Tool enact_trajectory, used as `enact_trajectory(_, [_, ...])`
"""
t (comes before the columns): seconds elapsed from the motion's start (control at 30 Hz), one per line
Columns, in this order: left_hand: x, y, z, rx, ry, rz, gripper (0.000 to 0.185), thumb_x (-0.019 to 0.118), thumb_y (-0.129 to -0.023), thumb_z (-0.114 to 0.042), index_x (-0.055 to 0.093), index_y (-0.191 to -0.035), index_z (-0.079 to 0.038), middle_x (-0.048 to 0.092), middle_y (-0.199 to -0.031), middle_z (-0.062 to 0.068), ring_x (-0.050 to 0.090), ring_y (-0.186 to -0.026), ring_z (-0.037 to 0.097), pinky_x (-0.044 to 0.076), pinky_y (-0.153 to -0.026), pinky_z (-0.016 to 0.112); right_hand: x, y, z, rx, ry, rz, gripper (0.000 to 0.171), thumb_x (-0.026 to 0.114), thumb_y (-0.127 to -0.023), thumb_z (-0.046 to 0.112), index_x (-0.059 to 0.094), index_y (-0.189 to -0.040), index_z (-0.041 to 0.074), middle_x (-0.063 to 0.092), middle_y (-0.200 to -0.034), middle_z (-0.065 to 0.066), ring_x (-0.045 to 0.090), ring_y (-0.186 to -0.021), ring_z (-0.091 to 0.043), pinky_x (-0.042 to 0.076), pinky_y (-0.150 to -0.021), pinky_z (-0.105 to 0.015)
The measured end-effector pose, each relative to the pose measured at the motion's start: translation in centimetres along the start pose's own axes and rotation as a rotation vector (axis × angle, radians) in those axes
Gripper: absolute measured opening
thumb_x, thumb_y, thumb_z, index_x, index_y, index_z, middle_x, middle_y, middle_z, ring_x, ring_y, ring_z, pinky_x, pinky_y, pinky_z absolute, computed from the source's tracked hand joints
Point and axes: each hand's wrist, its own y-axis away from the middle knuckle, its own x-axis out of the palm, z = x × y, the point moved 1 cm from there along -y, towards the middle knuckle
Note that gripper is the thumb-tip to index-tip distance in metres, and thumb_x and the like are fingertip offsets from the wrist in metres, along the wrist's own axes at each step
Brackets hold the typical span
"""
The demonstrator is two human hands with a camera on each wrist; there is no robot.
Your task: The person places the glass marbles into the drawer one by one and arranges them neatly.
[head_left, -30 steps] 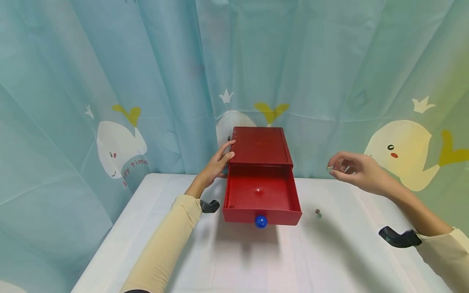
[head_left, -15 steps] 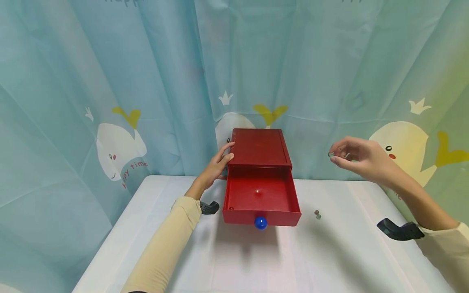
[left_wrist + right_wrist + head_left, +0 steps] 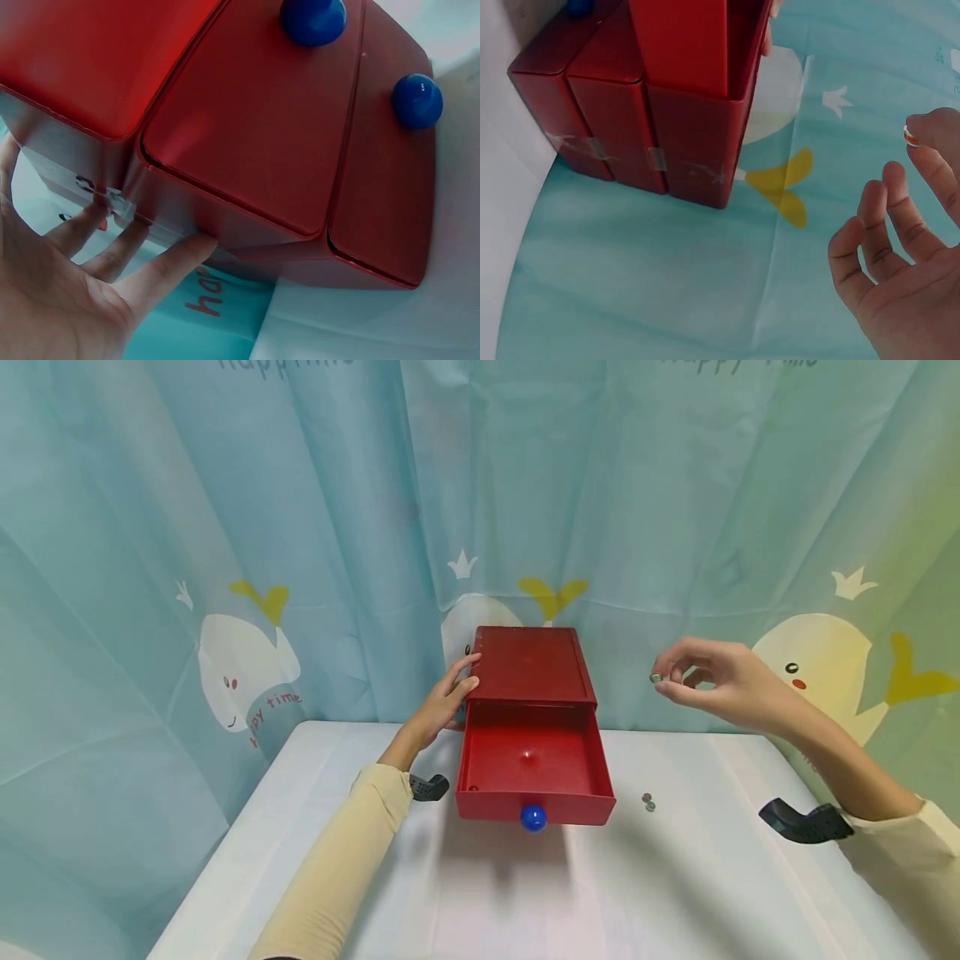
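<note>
Head view: our left hand (image 3: 442, 703) lies flat against the red box (image 3: 531, 664). Our right hand (image 3: 716, 687) pinches a small bead (image 3: 656, 677), up high, right of the open drawer (image 3: 534, 764). It is tiny, so it may slip and roll away.

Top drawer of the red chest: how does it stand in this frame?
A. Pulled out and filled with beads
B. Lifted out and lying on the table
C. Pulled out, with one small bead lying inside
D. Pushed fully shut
C. In the head view the top drawer juts forward from the red chest, its blue knob toward the camera, and a single small bead lies on its floor.
</note>
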Motion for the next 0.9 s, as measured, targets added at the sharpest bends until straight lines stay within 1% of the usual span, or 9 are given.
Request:
enact_trajectory(0.1, [0.0, 0.0, 0.1, 0.004, -0.001, -0.001, 0.057, 0.050, -0.105, -0.045, 0.030, -0.158, -0.044, 0.042, -0.157, 0.013, 0.050, -0.135, 0.039, 0.052, -0.091, 0.066, 0.1, -0.7, 0.6, -0.040, -0.012, 0.040, 0.026, 0.077, -0.087, -0.005, 0.071, -0.100, 0.016, 0.069, -0.094, 0.005, 0.062, -0.085, -0.011, 0.053, -0.071, -0.017])
enact_trajectory(0.2, [-0.1, 0.1, 0.1, 0.004, -0.001, -0.005, 0.057, 0.050, -0.104, -0.045, 0.031, -0.158, -0.044, 0.042, -0.157, 0.012, 0.050, -0.135, 0.039, 0.053, -0.090, 0.065, 0.4, -1.5, 1.2, -0.083, -0.020, 0.088, 0.027, 0.078, -0.087, -0.003, 0.070, -0.103, 0.017, 0.069, -0.099, 0.006, 0.064, -0.089, -0.011, 0.055, -0.074, -0.019])
enact_trajectory(0.33, [0.0, 0.1, 0.1, 0.001, 0.000, -0.008, 0.056, 0.051, -0.104, -0.046, 0.032, -0.157, -0.046, 0.042, -0.156, 0.011, 0.050, -0.135, 0.038, 0.053, -0.090, 0.065, 0.7, -2.5, 2.1, -0.088, 0.017, 0.142, 0.028, 0.079, -0.089, 0.003, 0.069, -0.106, 0.023, 0.068, -0.106, 0.009, 0.064, -0.097, -0.010, 0.055, -0.081, -0.021])
enact_trajectory(0.5, [-0.1, 0.0, 0.1, 0.007, -0.001, -0.003, 0.057, 0.050, -0.104, -0.045, 0.031, -0.158, -0.044, 0.042, -0.156, 0.013, 0.051, -0.134, 0.040, 0.052, -0.090, 0.067, 1.3, -3.8, 3.3, -0.078, 0.072, 0.217, 0.025, 0.078, -0.091, 0.011, 0.070, -0.105, 0.031, 0.065, -0.115, 0.016, 0.061, -0.109, -0.007, 0.054, -0.087, -0.028])
enact_trajectory(0.63, [-0.1, 0.0, 0.1, 0.006, -0.001, -0.005, 0.057, 0.050, -0.104, -0.045, 0.031, -0.158, -0.044, 0.041, -0.156, 0.014, 0.052, -0.133, 0.041, 0.052, -0.091, 0.067, 2.1, -5.0, 3.8, -0.108, 0.067, 0.292, 0.024, 0.079, -0.091, 0.013, 0.069, -0.101, 0.033, 0.062, -0.122, 0.015, 0.058, -0.119, -0.008, 0.055, -0.088, -0.032])
enact_trajectory(0.77, [-0.1, 0.0, 0.1, 0.003, -0.003, -0.006, 0.057, 0.050, -0.104, -0.046, 0.031, -0.158, -0.044, 0.042, -0.155, 0.014, 0.053, -0.132, 0.041, 0.052, -0.091, 0.067, 3.2, -6.2, 4.0, -0.129, 0.060, 0.358, 0.019, 0.078, -0.092, 0.018, 0.069, -0.099, 0.033, 0.062, -0.121, 0.014, 0.055, -0.124, -0.011, 0.056, -0.089, -0.035])
enact_trajectory(0.9, [0.0, 0.0, 0.0, 0.006, -0.012, -0.004, 0.057, 0.049, -0.104, -0.046, 0.030, -0.158, -0.043, 0.041, -0.156, 0.015, 0.053, -0.132, 0.042, 0.052, -0.092, 0.067, 4.0, -7.2, 4.0, -0.129, 0.081, 0.420, 0.017, 0.077, -0.093, 0.021, 0.068, -0.100, 0.034, 0.061, -0.117, 0.014, 0.054, -0.120, -0.012, 0.053, -0.091, -0.040])
